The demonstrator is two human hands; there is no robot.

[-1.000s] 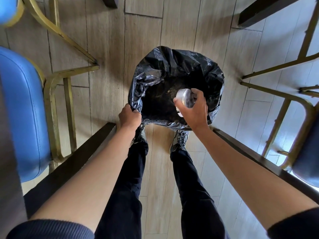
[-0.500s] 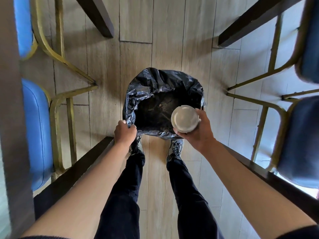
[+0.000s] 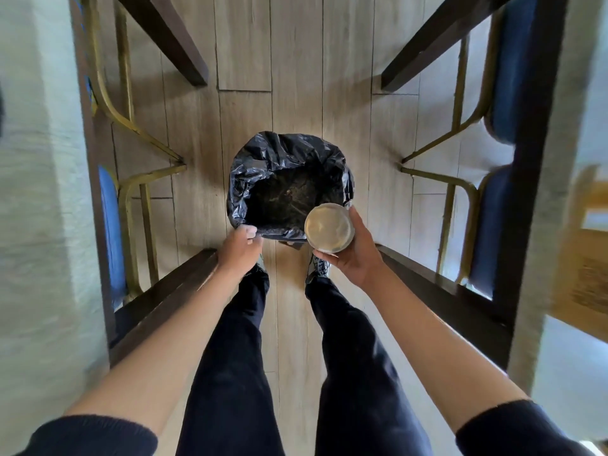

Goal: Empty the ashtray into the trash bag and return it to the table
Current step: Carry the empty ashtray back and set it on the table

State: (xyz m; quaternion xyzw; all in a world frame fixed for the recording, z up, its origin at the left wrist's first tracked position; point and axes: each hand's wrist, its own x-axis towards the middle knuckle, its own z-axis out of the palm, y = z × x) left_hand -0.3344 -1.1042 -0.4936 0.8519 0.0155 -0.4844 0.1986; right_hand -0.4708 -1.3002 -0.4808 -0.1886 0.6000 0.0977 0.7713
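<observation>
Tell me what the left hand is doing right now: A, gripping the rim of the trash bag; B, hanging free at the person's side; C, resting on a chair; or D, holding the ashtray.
A: the left hand pinches the near rim of the trash bag, while the right hand holds the ashtray.

Pale plank floor (image 3: 296,60), blue chairs (image 3: 513,67)

The pale wood-plank floor (image 3: 296,60) carries my open black trash bag (image 3: 263,159) at centre. My shoes (image 3: 317,268) stand just near of it. Brass chair legs (image 3: 144,172) rest left and right.
</observation>
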